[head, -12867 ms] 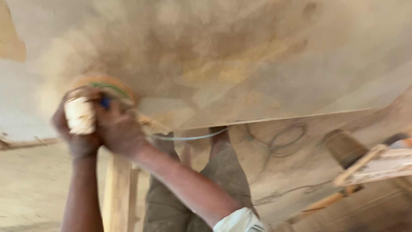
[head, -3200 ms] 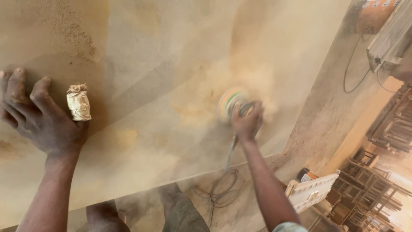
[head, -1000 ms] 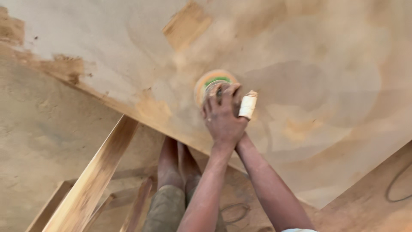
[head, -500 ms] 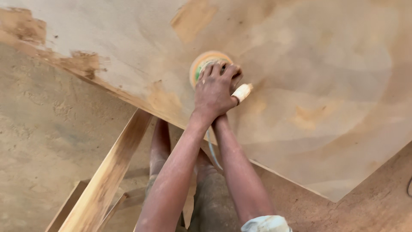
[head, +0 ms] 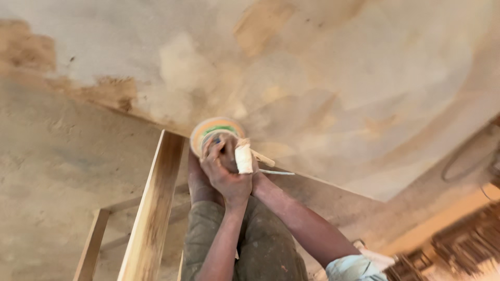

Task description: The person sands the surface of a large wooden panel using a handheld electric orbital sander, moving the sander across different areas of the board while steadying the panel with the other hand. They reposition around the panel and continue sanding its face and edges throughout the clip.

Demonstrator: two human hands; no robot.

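Note:
Both my hands grip a round sander (head: pixel 217 131) with a green top and a tan disc. It rests on a large dusty wooden board (head: pixel 333 88), right at its near edge. My left hand (head: pixel 225 169) lies on top, its thumb wrapped in a white bandage (head: pixel 243 157). My right hand (head: pixel 257 179) is mostly hidden beneath it, only the wrist and forearm showing. A thin white cable (head: pixel 276 171) runs off to the right of the sander.
A wooden frame rail (head: pixel 153 208) slants under the board's edge on the left, with another post (head: pixel 91 244) beside it. My legs in dark green trousers (head: pixel 260 244) stand below. The dusty floor (head: pixel 57 171) lies left; stacked wooden pieces (head: pixel 463 244) sit at lower right.
Both hands have drawn the sander back and leftward across the board to its near edge. The view has tilted down, showing more of the frame rail and floor.

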